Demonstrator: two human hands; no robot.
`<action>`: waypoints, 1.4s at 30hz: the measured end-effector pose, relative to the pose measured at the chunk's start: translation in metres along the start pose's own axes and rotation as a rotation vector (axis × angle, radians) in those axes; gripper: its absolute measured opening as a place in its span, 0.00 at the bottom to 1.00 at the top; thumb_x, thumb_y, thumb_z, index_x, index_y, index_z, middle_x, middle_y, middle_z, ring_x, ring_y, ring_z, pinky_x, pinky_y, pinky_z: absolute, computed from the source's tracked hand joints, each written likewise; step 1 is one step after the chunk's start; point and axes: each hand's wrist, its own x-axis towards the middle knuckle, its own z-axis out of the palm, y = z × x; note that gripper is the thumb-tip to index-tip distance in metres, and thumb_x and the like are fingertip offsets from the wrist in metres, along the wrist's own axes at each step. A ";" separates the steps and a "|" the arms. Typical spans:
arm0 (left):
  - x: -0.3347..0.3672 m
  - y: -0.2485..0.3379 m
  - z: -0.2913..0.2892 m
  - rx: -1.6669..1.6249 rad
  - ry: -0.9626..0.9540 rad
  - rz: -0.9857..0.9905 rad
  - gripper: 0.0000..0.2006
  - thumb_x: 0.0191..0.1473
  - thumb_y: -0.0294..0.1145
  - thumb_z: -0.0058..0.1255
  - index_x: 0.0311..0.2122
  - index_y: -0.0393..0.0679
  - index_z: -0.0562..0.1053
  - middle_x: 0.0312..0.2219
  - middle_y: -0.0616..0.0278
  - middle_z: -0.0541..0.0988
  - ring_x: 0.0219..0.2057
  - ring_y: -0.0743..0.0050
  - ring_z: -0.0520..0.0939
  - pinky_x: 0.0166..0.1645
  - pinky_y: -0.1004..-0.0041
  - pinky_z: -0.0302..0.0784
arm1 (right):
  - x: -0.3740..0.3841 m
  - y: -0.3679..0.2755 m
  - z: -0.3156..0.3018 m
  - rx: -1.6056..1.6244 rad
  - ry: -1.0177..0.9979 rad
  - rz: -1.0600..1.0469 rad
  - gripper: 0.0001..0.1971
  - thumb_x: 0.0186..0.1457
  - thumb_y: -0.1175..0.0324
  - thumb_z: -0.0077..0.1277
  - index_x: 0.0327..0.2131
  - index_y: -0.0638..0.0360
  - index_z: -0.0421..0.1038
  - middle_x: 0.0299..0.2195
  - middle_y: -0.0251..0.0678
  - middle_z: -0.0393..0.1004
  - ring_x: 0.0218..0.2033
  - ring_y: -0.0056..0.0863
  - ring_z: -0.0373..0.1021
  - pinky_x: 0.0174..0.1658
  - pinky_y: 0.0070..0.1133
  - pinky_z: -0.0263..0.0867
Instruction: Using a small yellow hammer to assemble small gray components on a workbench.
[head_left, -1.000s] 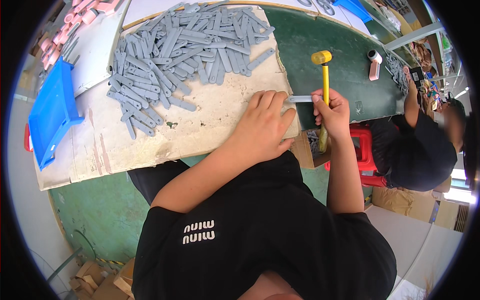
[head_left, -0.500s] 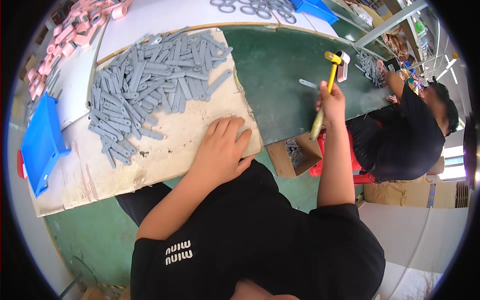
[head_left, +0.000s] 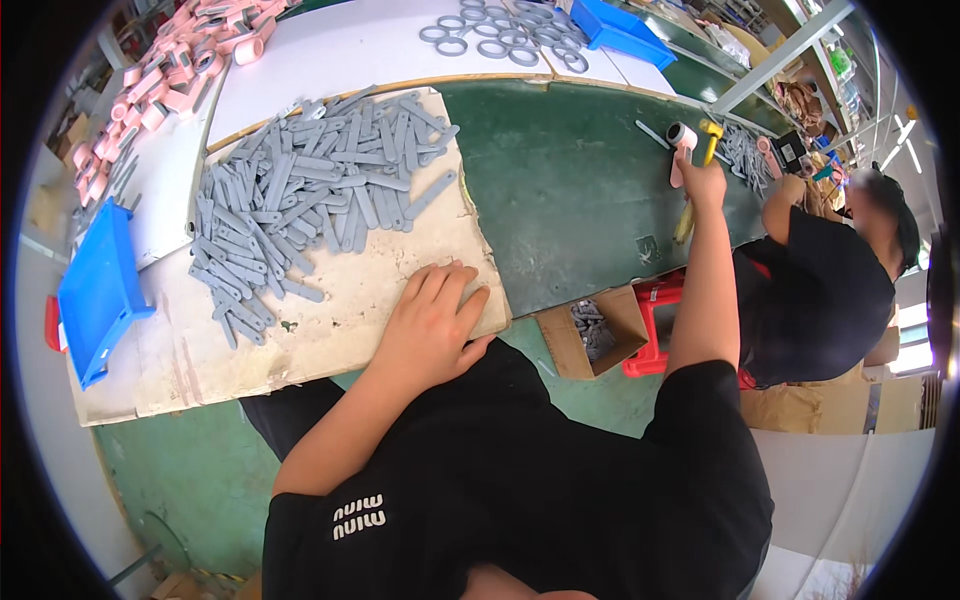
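My right hand is closed around the handle of a yellow hammer, out over the green tabletop. A pink part with a white ring-shaped end is right beside its fingers; whether the fingers grip it too is hard to tell. Just past that part lies a thin grey strip. My left hand rests flat, fingers extended and empty, near the front edge of a worn cardboard sheet. Beyond it, a large heap of flat grey strips covers much of the cardboard.
A blue tray leans at the left edge, near piled pink parts. Grey rings and another blue tray are at the back. A cardboard box of grey pieces stands below. On the right sits another person.
My right hand has moved right and farther away with the hammer, reaching the pink part. My left hand stays on the cardboard. The view has shifted slightly.
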 end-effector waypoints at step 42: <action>-0.044 -0.005 -0.065 0.259 0.144 -0.231 0.13 0.51 0.32 0.66 0.43 0.50 0.83 0.36 0.71 0.83 0.45 0.69 0.81 0.66 0.44 0.58 | 0.066 0.022 0.068 -0.236 -0.110 -0.350 0.16 0.63 0.56 0.56 0.47 0.54 0.82 0.42 0.50 0.83 0.46 0.52 0.80 0.49 0.43 0.76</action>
